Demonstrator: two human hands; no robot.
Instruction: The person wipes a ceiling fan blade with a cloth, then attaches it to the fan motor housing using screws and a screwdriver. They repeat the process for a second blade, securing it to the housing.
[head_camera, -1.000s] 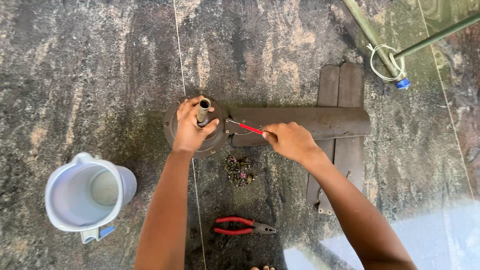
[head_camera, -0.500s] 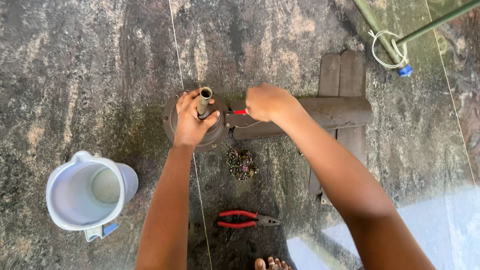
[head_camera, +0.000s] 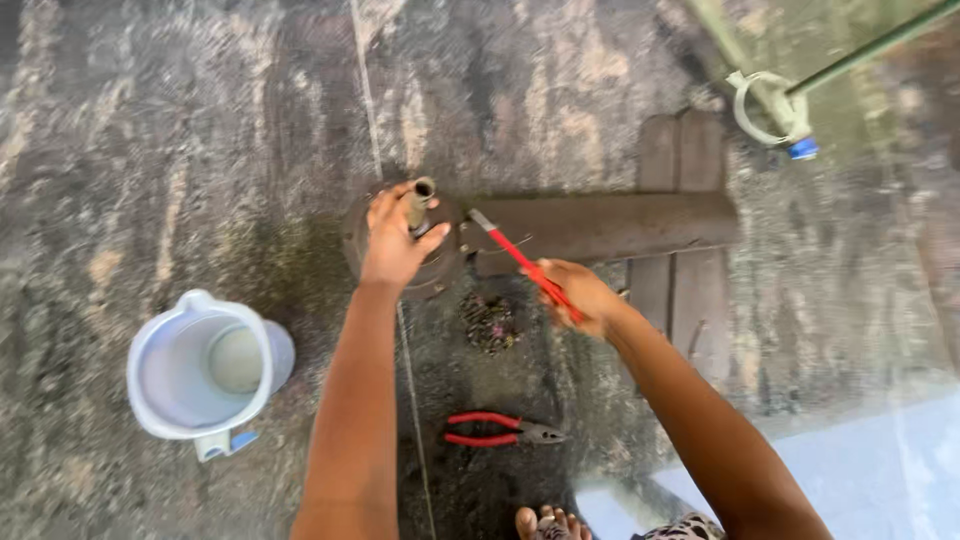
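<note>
My left hand (head_camera: 396, 240) grips a short metal shaft (head_camera: 420, 196) that sticks up from a round dark fan motor (head_camera: 368, 252) lying on the stone floor. My right hand (head_camera: 582, 297) holds a red-handled screwdriver (head_camera: 520, 262) whose metal tip points up-left toward the joint between the motor and a long dark fan blade (head_camera: 610, 222). The blade runs right from the motor across two more stacked blades (head_camera: 690, 290). A small dark clump of debris (head_camera: 490, 322) lies just below the motor, between my arms.
A white plastic jug (head_camera: 205, 375) stands at the lower left. Red-handled pliers (head_camera: 500, 430) lie on the floor near my toes (head_camera: 545, 523). At the top right are a green pole (head_camera: 870, 45), a white ring clamp (head_camera: 762, 105) and a blue cap (head_camera: 802, 150).
My right hand has drawn back down and to the right from the motor, and the screwdriver now slants up-left toward the hub. My left hand stays on the shaft.
</note>
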